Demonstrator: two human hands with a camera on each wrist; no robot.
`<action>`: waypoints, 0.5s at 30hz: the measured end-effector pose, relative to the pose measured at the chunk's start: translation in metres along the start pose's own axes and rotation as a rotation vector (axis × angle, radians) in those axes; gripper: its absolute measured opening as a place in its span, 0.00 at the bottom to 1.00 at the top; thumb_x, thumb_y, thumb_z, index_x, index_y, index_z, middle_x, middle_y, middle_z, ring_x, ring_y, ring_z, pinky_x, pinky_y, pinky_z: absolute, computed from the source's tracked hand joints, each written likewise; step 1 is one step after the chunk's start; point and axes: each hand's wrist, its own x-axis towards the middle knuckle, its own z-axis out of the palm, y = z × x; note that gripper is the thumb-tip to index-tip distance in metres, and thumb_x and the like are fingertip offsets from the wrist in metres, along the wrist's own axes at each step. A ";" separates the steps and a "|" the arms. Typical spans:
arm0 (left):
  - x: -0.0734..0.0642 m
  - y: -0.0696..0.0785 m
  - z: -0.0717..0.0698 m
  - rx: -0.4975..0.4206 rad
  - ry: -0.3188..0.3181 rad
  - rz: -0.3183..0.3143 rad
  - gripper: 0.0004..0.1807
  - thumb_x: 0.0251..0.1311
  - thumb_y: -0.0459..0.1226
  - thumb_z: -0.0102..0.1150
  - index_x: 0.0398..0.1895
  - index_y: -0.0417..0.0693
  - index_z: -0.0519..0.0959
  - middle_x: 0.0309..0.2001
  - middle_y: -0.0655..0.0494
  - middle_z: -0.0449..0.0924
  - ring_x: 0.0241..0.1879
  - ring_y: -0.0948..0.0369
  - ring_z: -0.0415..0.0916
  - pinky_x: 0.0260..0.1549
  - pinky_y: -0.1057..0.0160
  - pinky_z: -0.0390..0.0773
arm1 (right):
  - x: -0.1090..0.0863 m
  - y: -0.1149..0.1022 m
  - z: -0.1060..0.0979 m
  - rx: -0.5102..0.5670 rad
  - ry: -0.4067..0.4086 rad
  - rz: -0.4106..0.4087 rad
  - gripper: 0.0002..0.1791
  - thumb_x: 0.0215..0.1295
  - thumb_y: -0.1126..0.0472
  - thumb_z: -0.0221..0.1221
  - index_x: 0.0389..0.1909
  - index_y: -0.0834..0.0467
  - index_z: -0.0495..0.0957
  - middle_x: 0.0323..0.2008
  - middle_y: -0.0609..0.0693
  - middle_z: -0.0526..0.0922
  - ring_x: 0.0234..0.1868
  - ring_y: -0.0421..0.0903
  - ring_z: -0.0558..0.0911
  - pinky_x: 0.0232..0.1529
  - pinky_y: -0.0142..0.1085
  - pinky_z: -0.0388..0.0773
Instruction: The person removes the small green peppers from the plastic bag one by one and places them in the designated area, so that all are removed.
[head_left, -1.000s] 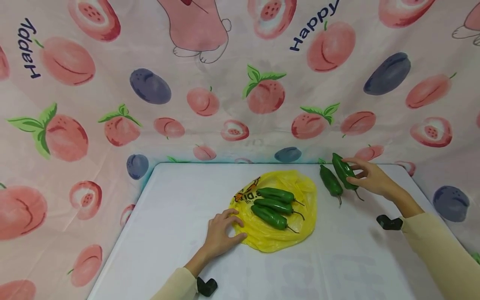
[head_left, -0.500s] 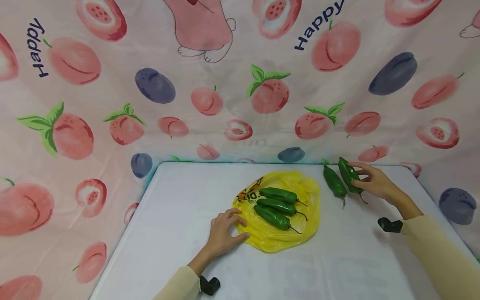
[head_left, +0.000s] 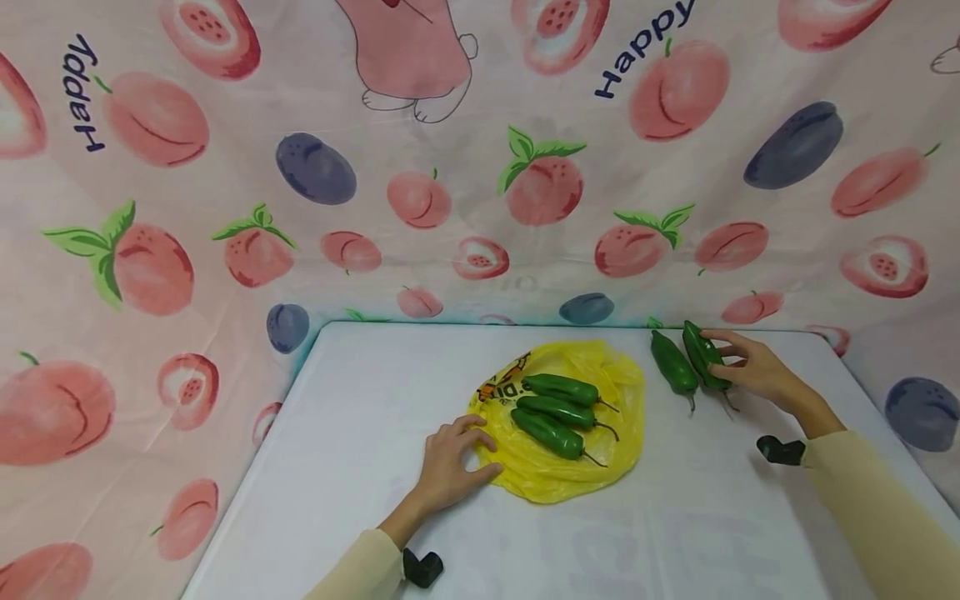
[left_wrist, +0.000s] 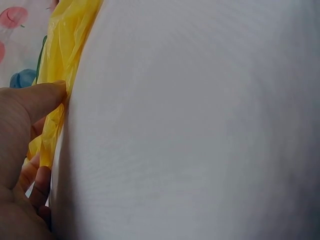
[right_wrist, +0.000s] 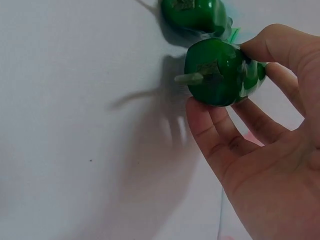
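Note:
On a flattened yellow plastic bag (head_left: 540, 487) lie three long green chili peppers (head_left: 557, 412), side by side with stems toward the right. My left hand (head_left: 450, 467) rests at the bag's left edge, thumb and fingers apart and touching the plastic. To the right, my right hand (head_left: 756, 367) pinches another green chili pepper (head_left: 697, 346) between thumb and fingers. In the right wrist view this pepper (right_wrist: 215, 90) points its stem end at the camera, close over its shadow. One more green chili pepper (head_left: 671, 362) lies just left of it on the table.
The white table (head_left: 360, 392) ends at the back against a hanging cloth (head_left: 420, 267) printed with peaches and plums. A black wrist strap piece (head_left: 780, 451) shows by the right sleeve, another black piece (head_left: 423, 568) by the left.
My right hand lowers the pepper slightly toward the front, beside the one on the table. The left hand stays at the bag's edge; the head view shifts a little.

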 end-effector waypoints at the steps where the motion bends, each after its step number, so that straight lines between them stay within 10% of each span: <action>1: 0.000 0.000 0.000 0.000 0.000 0.001 0.11 0.56 0.47 0.75 0.39 0.60 0.84 0.62 0.55 0.77 0.54 0.53 0.71 0.49 0.46 0.61 | 0.001 0.001 0.000 0.002 -0.002 0.001 0.36 0.74 0.56 0.61 0.77 0.61 0.59 0.67 0.75 0.66 0.64 0.75 0.69 0.44 0.40 0.80; 15: 0.000 0.000 0.000 0.002 -0.003 -0.009 0.11 0.56 0.47 0.75 0.39 0.60 0.84 0.62 0.55 0.77 0.54 0.53 0.71 0.51 0.45 0.61 | 0.009 0.011 0.004 0.022 -0.085 0.048 0.39 0.73 0.53 0.62 0.78 0.60 0.57 0.68 0.77 0.63 0.67 0.74 0.65 0.54 0.58 0.79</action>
